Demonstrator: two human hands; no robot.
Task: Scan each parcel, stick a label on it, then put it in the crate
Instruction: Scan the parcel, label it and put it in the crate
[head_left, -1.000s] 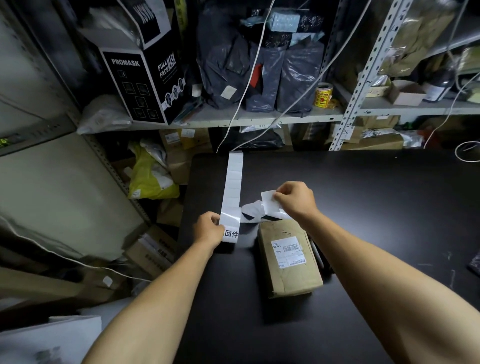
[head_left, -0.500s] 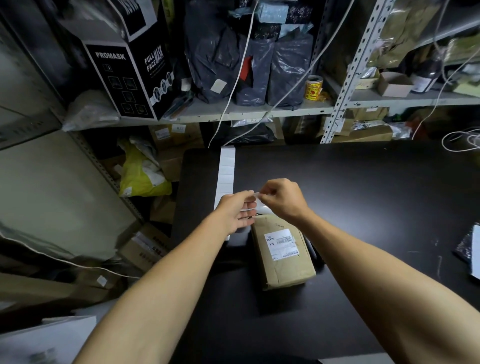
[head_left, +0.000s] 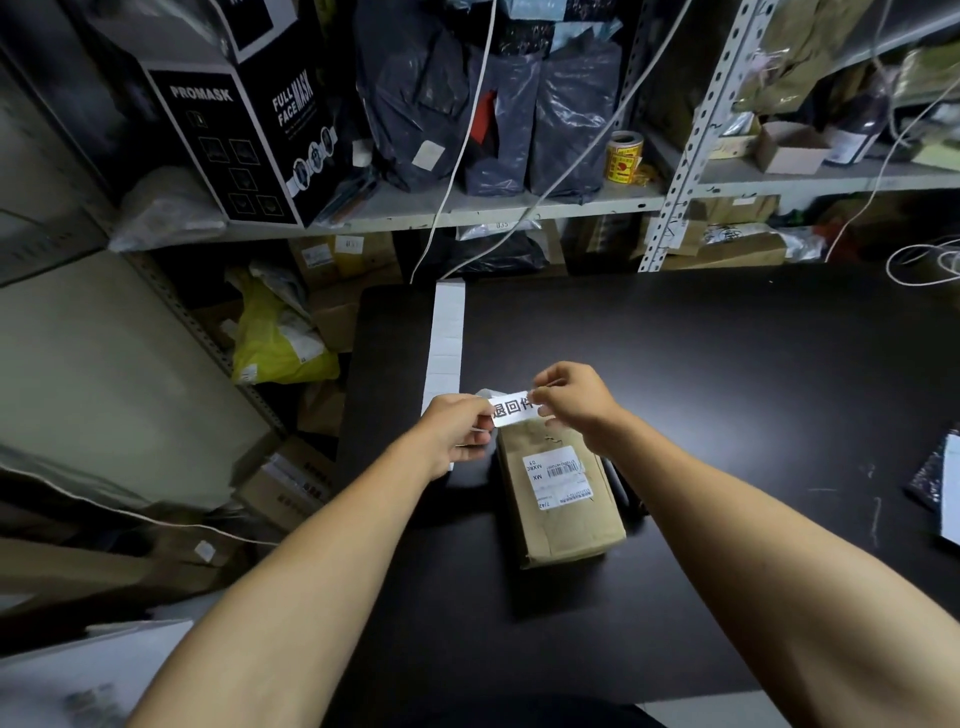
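Left hand (head_left: 457, 428) and right hand (head_left: 574, 402), at centre frame, each pinch one end of a printed label (head_left: 511, 409), held taut just above the far end of the brown parcel (head_left: 561, 499). The parcel lies flat on the black table (head_left: 727, 374), below centre. A label strip (head_left: 445, 332) runs toward the upper centre. Risk: the label may curl, crease, or cover the parcel's barcode sticker (head_left: 556, 475) if lowered unevenly. No crate is visible.

I face a black tabletop (head_left: 727, 415); beyond it grey metal shelving (head_left: 519, 210) stands crammed with bags and boxes, dim overall.
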